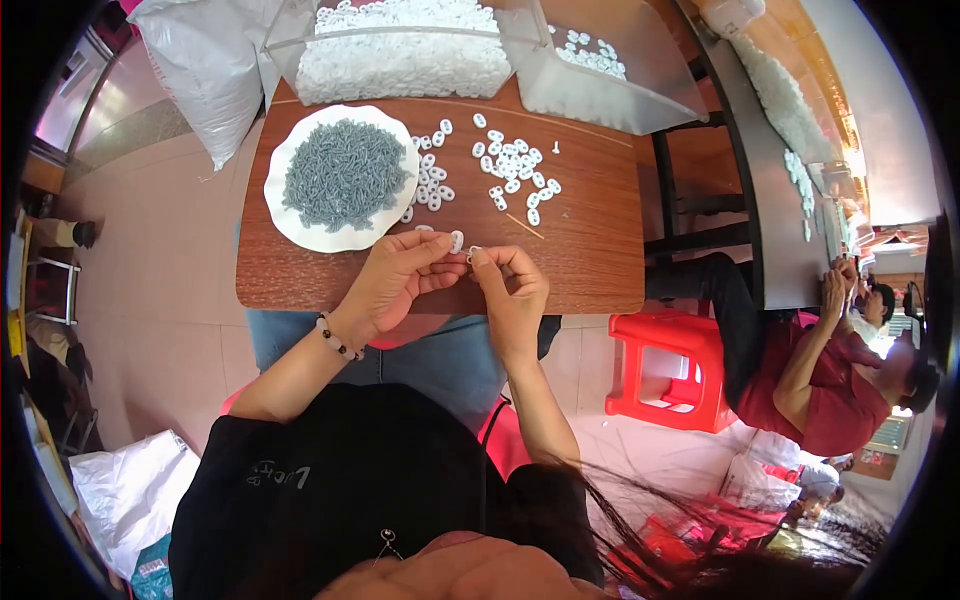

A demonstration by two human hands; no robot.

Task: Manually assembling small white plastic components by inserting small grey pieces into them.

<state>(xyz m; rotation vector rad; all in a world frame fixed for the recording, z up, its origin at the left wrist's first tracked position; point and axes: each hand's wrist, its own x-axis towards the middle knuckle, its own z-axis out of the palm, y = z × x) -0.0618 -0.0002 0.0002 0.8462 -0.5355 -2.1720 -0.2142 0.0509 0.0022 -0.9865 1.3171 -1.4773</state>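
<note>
Just over the near edge of the brown wooden table (580, 270), my left hand (400, 275) pinches a small white oval plastic piece with dark holes (457, 241) between thumb and fingertips. Close beside it, my right hand (510, 290) is closed in a pinch on a tiny pale piece (470, 256), too small to name. Ahead lie loose white oval pieces, one group (432, 180) by the plate and another group (515, 160) farther right. A white scalloped plate (280, 215) heaped with small grey screw-like pins (345, 175) stands to the left.
At the table's back sits a clear bin (400, 70) full of white pieces, beside a second clear bin (610, 105) holding fewer. A thin wooden stick (525, 226) lies at right. A red stool (665, 370) and a seated person in dark red (820, 400) are to the right. White sacks (205, 70) stand left.
</note>
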